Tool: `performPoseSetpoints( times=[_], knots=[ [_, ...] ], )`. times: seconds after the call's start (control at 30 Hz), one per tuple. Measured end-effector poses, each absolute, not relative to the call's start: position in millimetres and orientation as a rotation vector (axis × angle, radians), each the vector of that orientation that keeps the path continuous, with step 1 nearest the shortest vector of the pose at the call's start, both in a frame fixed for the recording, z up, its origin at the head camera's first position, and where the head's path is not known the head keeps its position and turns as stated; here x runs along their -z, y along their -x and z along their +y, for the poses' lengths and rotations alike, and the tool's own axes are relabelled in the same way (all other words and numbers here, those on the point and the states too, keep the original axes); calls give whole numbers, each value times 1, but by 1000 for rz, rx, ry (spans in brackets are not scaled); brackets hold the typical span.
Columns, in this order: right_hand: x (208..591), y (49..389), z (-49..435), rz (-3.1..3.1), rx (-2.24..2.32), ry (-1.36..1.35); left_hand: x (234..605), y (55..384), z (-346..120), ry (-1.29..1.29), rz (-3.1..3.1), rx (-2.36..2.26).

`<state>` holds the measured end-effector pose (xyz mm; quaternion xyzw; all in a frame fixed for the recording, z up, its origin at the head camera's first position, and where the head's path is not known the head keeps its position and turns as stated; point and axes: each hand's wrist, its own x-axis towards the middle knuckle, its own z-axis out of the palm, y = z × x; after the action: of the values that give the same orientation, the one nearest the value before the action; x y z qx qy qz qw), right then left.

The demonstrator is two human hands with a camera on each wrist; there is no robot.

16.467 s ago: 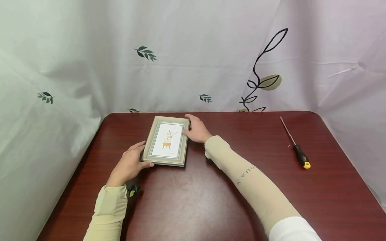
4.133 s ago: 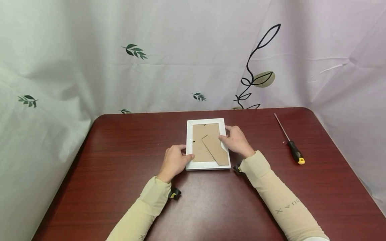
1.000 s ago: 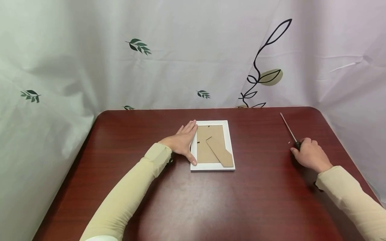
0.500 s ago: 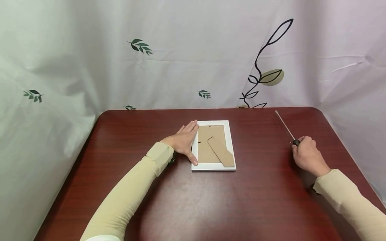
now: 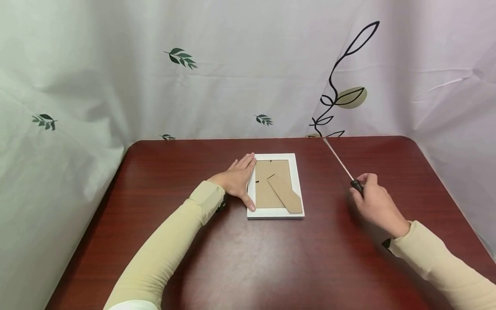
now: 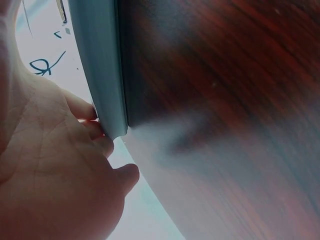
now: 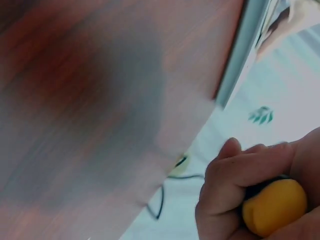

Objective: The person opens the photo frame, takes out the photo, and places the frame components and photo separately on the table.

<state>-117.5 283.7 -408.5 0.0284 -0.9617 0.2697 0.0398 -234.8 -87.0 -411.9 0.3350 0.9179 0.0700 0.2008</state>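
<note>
A picture frame [image 5: 279,212] lies face down near the middle of the table, white-edged, with a tan backing board [image 5: 266,193] and a fold-out stand [image 5: 289,199] lying flat against it. Along its left border rests my left hand [image 5: 235,180], fingers straight and spread, the thumb near the lower corner. Over the right part of the table, my right hand [image 5: 377,206] grips a screwdriver [image 5: 338,159] by its black handle, the shaft pointing away and to the left. The yellow handle end [image 7: 275,207] shows within the curled fingers in the right wrist view.
A dark red wooden table [image 5: 232,267] reaches back to a pale curtain [image 5: 232,86] printed with leaves. Curtain also hangs at the left and right sides.
The frame, earlier face up, now lies face down. My right hand took the screwdriver from the table's right side and has lifted it leftward. The left hand stays on the frame.
</note>
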Motion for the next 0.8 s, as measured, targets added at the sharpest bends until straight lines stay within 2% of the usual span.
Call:
performPoseSetpoints(
  times=[0.37,0.8],
  knots=[
    [407,108,242,-2988,-887,-234,412,235,-86,-921,2566,-195],
    [423,103,209,-2914,-882,-470,409,234,-85,-904,2565,-169]
  ],
)
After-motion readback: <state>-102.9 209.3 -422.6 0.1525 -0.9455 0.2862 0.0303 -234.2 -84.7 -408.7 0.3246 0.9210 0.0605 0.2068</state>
